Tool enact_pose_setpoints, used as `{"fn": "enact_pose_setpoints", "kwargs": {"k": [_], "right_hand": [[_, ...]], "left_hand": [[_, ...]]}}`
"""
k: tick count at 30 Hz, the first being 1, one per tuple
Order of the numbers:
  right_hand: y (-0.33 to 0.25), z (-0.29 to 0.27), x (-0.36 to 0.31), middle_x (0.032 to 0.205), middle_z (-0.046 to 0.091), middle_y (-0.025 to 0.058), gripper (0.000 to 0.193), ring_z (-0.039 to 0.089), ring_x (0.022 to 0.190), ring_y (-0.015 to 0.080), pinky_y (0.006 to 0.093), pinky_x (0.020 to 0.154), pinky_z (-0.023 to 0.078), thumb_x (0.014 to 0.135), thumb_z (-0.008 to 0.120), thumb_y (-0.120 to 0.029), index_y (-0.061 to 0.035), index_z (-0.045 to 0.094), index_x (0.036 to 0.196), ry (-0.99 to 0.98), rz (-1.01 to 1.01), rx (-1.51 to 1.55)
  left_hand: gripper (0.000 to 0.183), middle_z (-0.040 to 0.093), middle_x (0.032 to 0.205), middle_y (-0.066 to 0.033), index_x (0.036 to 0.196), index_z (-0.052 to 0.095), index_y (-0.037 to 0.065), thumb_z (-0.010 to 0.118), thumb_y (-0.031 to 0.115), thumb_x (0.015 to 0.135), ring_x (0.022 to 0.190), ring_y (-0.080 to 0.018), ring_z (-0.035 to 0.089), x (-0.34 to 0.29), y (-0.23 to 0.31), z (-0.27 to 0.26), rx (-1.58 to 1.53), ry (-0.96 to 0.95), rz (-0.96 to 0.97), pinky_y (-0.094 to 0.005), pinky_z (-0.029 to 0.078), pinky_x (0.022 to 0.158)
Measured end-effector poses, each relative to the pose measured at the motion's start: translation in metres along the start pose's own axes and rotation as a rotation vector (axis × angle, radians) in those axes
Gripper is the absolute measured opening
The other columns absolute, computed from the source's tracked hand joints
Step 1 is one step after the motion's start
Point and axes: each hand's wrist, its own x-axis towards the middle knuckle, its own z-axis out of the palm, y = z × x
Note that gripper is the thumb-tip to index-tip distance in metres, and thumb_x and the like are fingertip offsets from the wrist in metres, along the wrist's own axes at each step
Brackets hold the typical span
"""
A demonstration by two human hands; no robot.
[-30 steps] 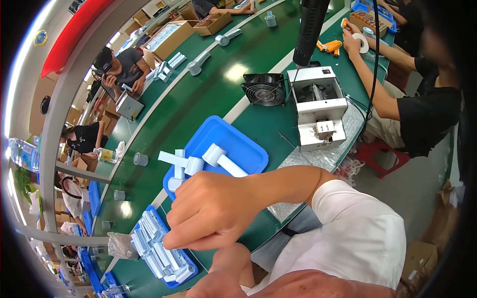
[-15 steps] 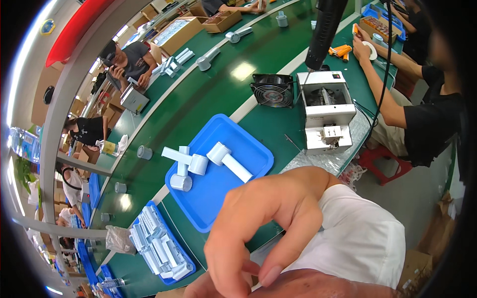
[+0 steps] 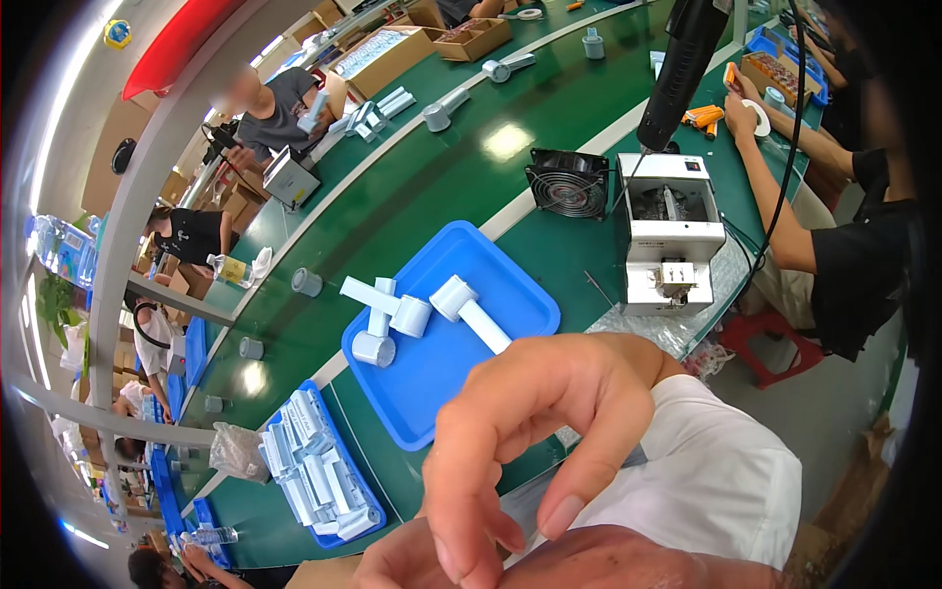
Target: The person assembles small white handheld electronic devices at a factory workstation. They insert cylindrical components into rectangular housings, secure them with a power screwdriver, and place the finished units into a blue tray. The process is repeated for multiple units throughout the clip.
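Lying white cylindrical parts (image 3: 412, 309) on blue tray (image 3: 510, 285)

The raised right hand (image 3: 535, 442) hid the near corner of the blue tray (image 3: 500, 265). The left hand (image 3: 412, 564) was cut off by the lower edge, its fingers unseen. The hanging screwdriver (image 3: 677, 69) ran out past the top edge. A co-worker (image 3: 844, 236) at right was partly lost in the dark rim. Parts in the far cartons (image 3: 392, 49) were too small to tell.
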Motion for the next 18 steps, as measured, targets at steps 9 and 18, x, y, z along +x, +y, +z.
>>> {"fn": "enact_pose_setpoints", "kwargs": {"k": [9,18], "right_hand": [[0.001,-0.006,0.005,0.115,0.070,0.0243,0.038,0.073,0.089,0.0276,0.0332,0.074,0.057,0.089,0.071,0.003,0.0120,0.061,0.124,-0.052,0.016,0.018],[0.005,-0.005,0.011,0.107,0.072,0.0249,0.033,0.073,0.080,0.0293,0.0332,0.068,0.057,0.087,0.071,0.005,0.0137,0.065,0.119,-0.019,-0.017,-0.052]], "left_hand": [[0.040,0.053,0.141,-0.0011,0.139,0.053,0.011,0.058,0.011,0.100,0.126,-0.0192,0.053,-0.001,0.019,-0.024,0.025,-0.117,0.005,-0.0367,0.049,0.094],[0.029,0.060,0.132,0.0008,0.130,0.059,0.012,0.057,0.017,0.102,0.120,-0.0155,0.058,0.005,0.029,-0.031,0.128,-0.096,0.013,-0.0332,0.049,0.091]]}}
